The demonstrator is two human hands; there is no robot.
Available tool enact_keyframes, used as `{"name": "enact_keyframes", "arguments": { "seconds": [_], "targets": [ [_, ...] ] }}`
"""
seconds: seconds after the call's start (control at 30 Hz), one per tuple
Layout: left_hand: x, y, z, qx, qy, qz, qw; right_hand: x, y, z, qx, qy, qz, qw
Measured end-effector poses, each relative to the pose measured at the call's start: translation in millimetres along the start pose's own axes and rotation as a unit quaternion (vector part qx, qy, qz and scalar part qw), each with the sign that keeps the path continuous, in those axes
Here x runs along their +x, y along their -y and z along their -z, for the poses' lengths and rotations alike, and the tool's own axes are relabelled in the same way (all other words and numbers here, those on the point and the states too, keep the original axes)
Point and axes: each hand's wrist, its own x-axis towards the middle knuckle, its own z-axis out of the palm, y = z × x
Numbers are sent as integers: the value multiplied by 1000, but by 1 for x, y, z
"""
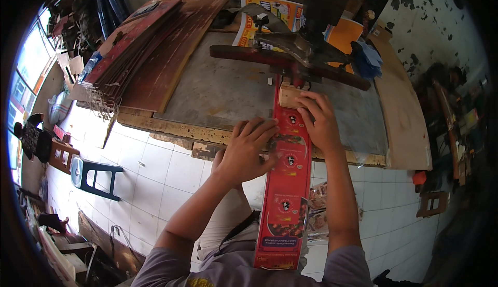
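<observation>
A long red printed strip (284,183) with round emblems and food pictures runs from my lap up onto the grey tabletop. Its far end lies by a pale wooden block (289,96) beneath a dark metal press (306,46) with a long crossbar. My left hand (246,152) grips the strip's left edge at the table's front, fingers bent over it and thumb lower down. On the other side, my right hand (320,118) curls at the strip's right edge, with fingertips against the block's near right corner. Whether the strip is one sheet or a stack cannot be told.
Brown boards (181,43) and a pile of reddish sheets (137,43) lie on the table's left. Orange printed papers (270,15) sit behind the press, with blue paper (369,59) at right. A plastic stool (98,178) stands on the tiled floor.
</observation>
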Motion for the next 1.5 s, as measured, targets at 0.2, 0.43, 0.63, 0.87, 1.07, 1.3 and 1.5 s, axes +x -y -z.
{"name": "enact_keyframes", "arguments": {
  "seconds": [0.2, 0.43, 0.63, 0.87, 1.07, 1.3, 1.5],
  "targets": [
    [2, -2, 5, 10, 12, -5, 1000, 0, 3, 0, -13, 4, -2, 1000],
    [44, 27, 22, 13, 115, -2, 993, 1, 7, 1, -25, 15, 5, 1000],
    [100, 88, 1, 76, 43, -138, 987, -2, 1, 4, -28, 13, 1, 1000],
    [106, 106, -9, 64, 86, -105, 989, 0, 6, 1, -34, 17, 6, 999],
    [105, 111, -15, 66, 69, -100, 990, -1, 5, -1, -26, 18, 3, 999],
    [107, 116, -18, 74, 61, -102, 990, -1, 4, 0, -32, 23, 5, 999],
    [110, 122, -19, 53, 49, -105, 992, -1, 4, -1, -35, 21, 10, 999]
  ]
}}
